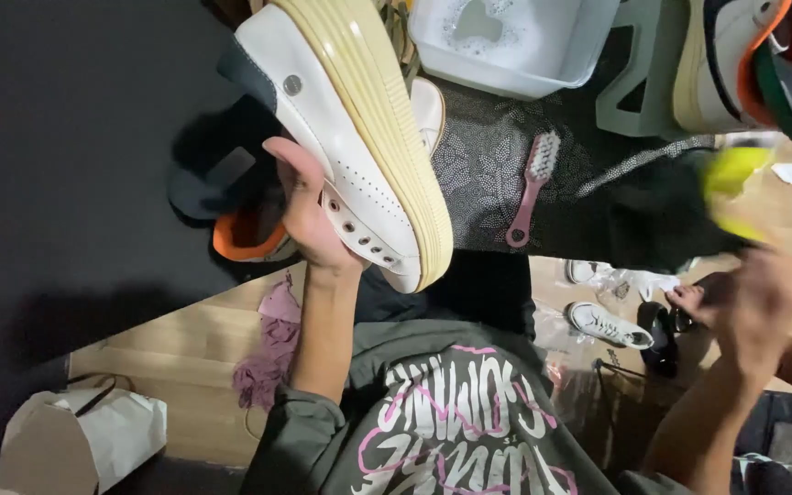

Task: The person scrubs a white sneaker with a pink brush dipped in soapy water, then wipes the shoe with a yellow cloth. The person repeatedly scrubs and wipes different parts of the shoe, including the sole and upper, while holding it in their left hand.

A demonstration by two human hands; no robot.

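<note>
- Left hand [309,206] is gripping a white leather platform sneaker with a thick cream ribbed sole [359,137], fingers tucked into the shoe's opening, thumb lying along the eyelet row.
- Sneaker is sitting in the upper centre of the frame, raised clear of the dark patterned table [488,174]; held from inside, probably so the outer leather and sole edge are staying open to view.
- Long axis is running diagonally, from upper left centre down toward the middle of the frame; the sole is facing right, the upper facing left. Toe or heel at the lower end: cannot tell for sure.
- Right hand [749,307] is blurring at the right edge, closed around a yellow-green cloth-like thing [735,179]; exact grip is unclear.
- A pink-handled scrub brush [532,183] is lying on the table just right of the sneaker, bristles at the upper end.
- A white plastic tub of soapy water [506,41] is standing at top centre, near the brush.
- A small white shoe [609,324] is lying on the wooden floor [203,339] at lower right.
</note>
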